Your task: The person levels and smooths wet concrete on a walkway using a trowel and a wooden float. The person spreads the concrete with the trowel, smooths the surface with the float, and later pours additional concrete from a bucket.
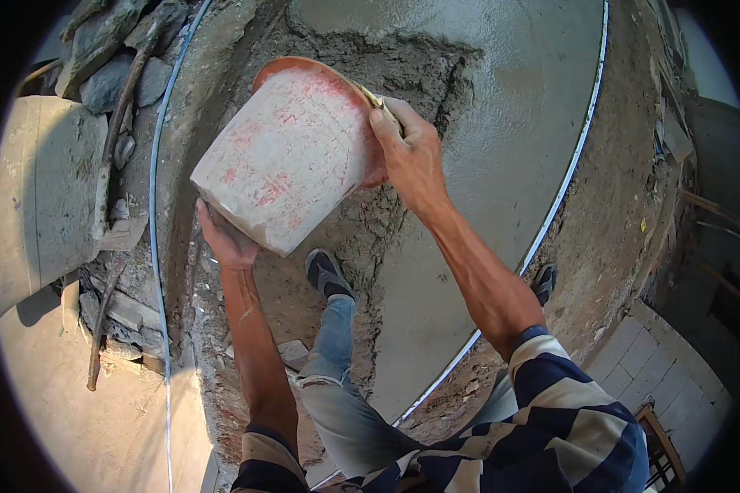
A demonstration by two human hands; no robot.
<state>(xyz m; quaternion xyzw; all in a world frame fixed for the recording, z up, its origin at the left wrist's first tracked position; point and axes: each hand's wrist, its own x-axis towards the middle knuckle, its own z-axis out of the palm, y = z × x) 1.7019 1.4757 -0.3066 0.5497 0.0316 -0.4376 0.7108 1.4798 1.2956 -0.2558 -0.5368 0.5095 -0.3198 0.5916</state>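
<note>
Both my hands hold up a red bucket (284,148) crusted with pale dried cement. It is tilted, its base toward me and its orange rim facing away. My right hand (411,148) grips the rim on the right side, thumb on the outside. At the lower left corner of the base, my left hand (224,237) supports it from below, with its fingers partly hidden. The inside of the bucket does not show. Past the rim lies a rough heap of wet concrete (419,70), bordering a smooth wet concrete strip (510,148).
A light straight edge strip (580,148) bounds the smooth concrete on the right. On the left runs a blue hose or line (154,205). Stones (107,82) and wooden sticks (111,156) lie beyond it. My feet stand apart, one shoe (329,271) on bare soil.
</note>
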